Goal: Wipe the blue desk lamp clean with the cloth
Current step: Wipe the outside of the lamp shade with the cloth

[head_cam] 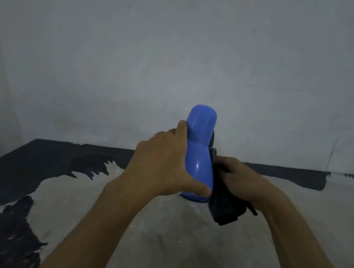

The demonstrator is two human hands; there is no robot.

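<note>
The left hand [162, 161] wraps the blue desk lamp [200, 151] to steady it on the counter [178, 238]; the right hand [237, 178] grips the dark cloth [224, 206] against its far side, likely wiping.

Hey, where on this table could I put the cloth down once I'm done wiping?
Bare table lies between the forearms, in front of the lamp. More lies right of the right hand, toward the far edge. It is crowded at the lamp, where the left hand grips it and the cloth hangs.

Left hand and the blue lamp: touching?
Touching. Head view shows the left hand wrapped around the blue lamp, thumb across its lower body.
</note>
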